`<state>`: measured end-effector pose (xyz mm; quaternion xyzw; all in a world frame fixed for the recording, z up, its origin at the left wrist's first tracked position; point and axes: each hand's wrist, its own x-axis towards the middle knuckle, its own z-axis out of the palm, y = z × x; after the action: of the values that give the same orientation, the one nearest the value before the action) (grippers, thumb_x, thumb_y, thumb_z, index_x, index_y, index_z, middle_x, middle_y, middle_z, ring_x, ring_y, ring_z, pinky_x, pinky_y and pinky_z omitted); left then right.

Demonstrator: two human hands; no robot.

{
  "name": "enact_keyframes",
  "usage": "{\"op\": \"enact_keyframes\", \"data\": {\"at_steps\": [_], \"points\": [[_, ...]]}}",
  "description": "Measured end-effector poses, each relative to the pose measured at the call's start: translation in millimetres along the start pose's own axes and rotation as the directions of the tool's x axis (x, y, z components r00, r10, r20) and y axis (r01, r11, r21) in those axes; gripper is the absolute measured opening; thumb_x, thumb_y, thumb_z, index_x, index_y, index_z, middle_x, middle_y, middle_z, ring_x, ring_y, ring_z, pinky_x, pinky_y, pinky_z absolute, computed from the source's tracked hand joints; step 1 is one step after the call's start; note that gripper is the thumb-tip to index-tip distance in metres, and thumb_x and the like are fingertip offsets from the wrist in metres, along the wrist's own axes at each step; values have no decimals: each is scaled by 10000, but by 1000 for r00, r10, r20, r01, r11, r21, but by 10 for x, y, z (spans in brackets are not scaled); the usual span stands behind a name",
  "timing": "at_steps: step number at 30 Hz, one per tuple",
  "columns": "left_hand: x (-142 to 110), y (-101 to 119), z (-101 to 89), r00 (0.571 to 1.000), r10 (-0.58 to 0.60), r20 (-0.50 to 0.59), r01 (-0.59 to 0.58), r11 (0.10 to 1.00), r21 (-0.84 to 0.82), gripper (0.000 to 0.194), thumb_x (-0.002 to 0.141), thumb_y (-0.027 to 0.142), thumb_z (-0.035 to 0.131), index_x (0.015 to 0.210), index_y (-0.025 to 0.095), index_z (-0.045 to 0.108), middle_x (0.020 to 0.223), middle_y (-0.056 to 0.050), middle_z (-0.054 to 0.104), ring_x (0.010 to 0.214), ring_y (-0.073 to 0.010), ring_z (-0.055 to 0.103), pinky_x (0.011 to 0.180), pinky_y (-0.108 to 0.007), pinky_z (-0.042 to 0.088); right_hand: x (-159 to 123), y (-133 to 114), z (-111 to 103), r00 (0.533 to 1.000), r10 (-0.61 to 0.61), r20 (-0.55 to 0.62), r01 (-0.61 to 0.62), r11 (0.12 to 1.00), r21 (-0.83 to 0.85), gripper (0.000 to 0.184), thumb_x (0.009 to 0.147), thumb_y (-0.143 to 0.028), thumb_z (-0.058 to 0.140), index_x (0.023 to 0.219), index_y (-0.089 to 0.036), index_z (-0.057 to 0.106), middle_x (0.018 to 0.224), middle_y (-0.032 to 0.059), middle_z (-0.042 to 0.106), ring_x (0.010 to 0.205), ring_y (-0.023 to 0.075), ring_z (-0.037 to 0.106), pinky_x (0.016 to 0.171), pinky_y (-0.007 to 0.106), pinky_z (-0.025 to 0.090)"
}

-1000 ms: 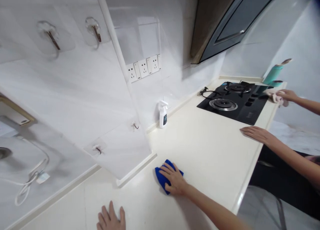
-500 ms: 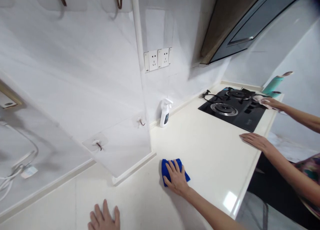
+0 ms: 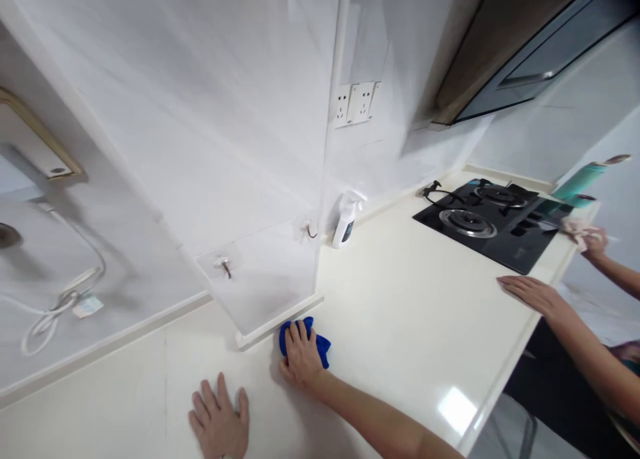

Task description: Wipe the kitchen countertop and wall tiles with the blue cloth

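My right hand (image 3: 303, 358) presses down on a blue cloth (image 3: 322, 350), its fingers bent over the fabric. The cloth lies on the cream countertop (image 3: 400, 306), right against the base trim of the wall corner that juts out. To the left, my left hand (image 3: 221, 419) rests flat on the same counter with its fingers spread and nothing in it. A white spray bottle (image 3: 345, 224) stands upright at the wall, behind the cloth and some distance from either hand.
A black gas hob (image 3: 493, 219) with two burners is set in the counter at the right. There another person's hand (image 3: 595, 242) holds a pale cloth, and their other hand (image 3: 530, 291) leans on the counter edge. Hooks and a white cable (image 3: 75, 289) are on the wall.
My right hand has slid the blue cloth leftward, up to the trim of the wall corner. My view has shifted left. The other person's cloth has moved toward the hob's front edge.
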<state>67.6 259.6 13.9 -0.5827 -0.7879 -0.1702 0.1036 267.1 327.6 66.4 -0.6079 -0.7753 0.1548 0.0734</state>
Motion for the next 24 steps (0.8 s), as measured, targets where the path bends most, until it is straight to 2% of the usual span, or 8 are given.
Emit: {"op": "enact_keyframes", "data": {"at_steps": [2,4,7,12,15,19,21,24], "points": [[-1,-33,8,999,-17,31,17,1000,10,584,947,405,353,1430,101,478,1543,-260,360,1500,-405,155,1167,-625,228,-60,-204,74,978,-203,36,200,976,89,746,804,-417,504,1464,-90,381,1532,209,374,1441,400,211,1153,640,183],[6,-77,3,997,-26,71,25,1000,14,554,959,357,317,1430,120,484,1548,-239,368,1499,-391,175,1175,-609,232,-112,-409,168,912,-407,45,393,901,181,748,778,-413,530,1456,-131,391,1513,169,420,1450,363,216,1171,621,168],[31,-121,-43,989,-41,144,42,999,-3,541,965,281,252,1439,156,480,1562,-195,374,1496,-352,213,1189,-570,240,-216,-558,271,848,-530,17,508,821,261,721,751,-381,550,1428,-162,431,1464,131,492,1450,329,247,1187,593,160],[85,-68,-157,979,-98,179,105,994,-32,564,972,377,243,1450,177,468,1564,-193,374,1484,-358,244,1181,-576,250,-749,-23,235,775,-632,7,601,740,302,732,756,-400,552,1453,-219,424,1475,89,502,1464,310,257,1203,560,146],[109,-6,-191,977,-104,186,113,993,-38,591,964,410,244,1448,156,468,1564,-208,361,1491,-369,217,1184,-571,230,-1245,588,160,858,-514,-5,497,826,267,776,775,-421,536,1504,-222,361,1546,97,413,1475,325,239,1202,579,132],[124,45,-196,973,-94,211,108,993,-52,617,956,437,234,1460,151,444,1576,-206,327,1493,-369,202,1191,-562,204,-1735,1535,34,992,-101,-83,107,992,73,744,798,-362,483,1510,-181,368,1579,126,349,1481,351,211,1167,601,201],[124,55,-191,975,-90,205,103,993,-53,623,952,442,237,1456,143,448,1569,-216,332,1492,-370,201,1189,-565,203,-1873,2034,-60,983,84,-163,-88,996,-19,702,831,-366,455,1499,-160,389,1576,125,354,1481,338,208,1161,564,232],[123,65,-187,981,-83,174,94,994,-53,621,947,436,246,1441,131,465,1557,-224,350,1489,-372,202,1185,-573,203,-1929,2644,-266,913,308,-267,-344,934,-100,661,867,-360,399,1485,-126,402,1557,127,386,1467,311,239,1153,515,262]]}}
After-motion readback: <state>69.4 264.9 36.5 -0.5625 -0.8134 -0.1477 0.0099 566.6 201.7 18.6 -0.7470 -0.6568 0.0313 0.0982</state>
